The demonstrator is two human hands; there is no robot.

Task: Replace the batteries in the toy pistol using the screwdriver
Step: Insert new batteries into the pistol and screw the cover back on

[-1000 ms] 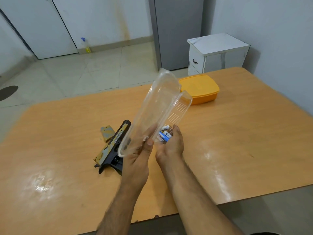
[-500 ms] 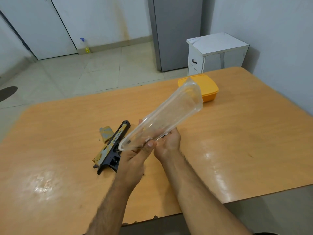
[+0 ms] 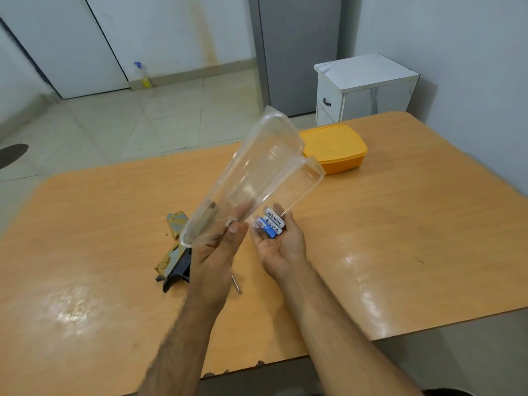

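My left hand (image 3: 217, 252) grips the near end of a clear plastic clamshell box (image 3: 251, 178), tilted up and away with its lid hanging open. Just to its right my right hand (image 3: 281, 244) is held palm up, and several white and blue batteries (image 3: 271, 224) lie across its fingers. Behind my left hand the black and tan toy pistol (image 3: 173, 262) lies on the table, partly hidden. Its loose tan cover piece (image 3: 177, 227) sits beside it. A thin metal screwdriver tip (image 3: 236, 284) pokes out from under my left wrist.
An orange lidded box (image 3: 334, 150) stands on the wooden table (image 3: 400, 224) at the back right. A tiny screw (image 3: 165, 233) lies left of the cover piece. Beyond the table are a white cabinet (image 3: 365, 90) and a tiled floor.
The clear box swung back open and tipped more upright. My right hand came out from under it, palm up, with the batteries now showing on its fingers.
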